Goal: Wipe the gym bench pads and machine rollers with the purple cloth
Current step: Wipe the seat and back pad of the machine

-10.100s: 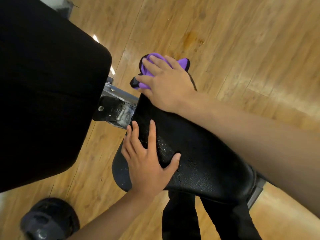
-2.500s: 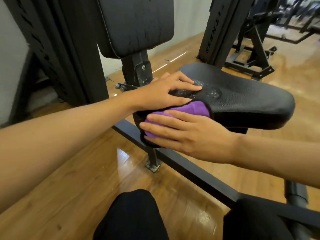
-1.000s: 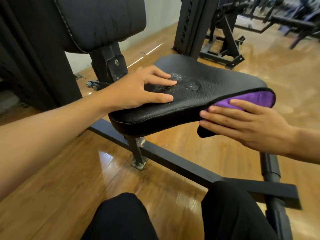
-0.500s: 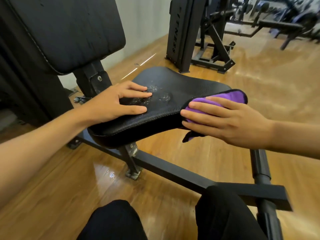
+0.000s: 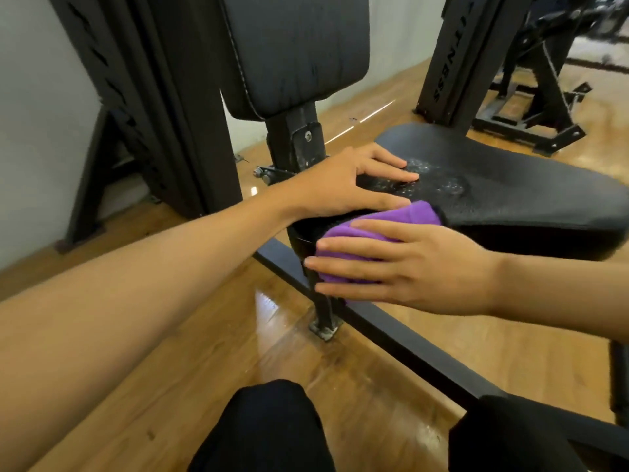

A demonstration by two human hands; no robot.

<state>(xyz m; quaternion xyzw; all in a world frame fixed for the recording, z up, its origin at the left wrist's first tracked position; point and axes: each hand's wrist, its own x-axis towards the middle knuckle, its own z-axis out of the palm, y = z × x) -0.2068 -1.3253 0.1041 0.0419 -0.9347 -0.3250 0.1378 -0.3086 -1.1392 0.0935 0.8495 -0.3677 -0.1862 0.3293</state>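
Seat pad (image 5: 517, 195) — left grip (image 5: 340, 185) flat atop; right grip (image 5: 418, 267), straight-fingered, presses purple cloth (image 5: 405, 218).

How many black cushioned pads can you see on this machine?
2: the back pad stands upright at top centre; the seat pad lies lower right. Blurred machines behind may hide more.

White capital letters "TNESS" run sideways down the black upright column (image 5: 456, 63) of a weight machine at upper right; the top edge cuts off the word's start. No other text is legible.
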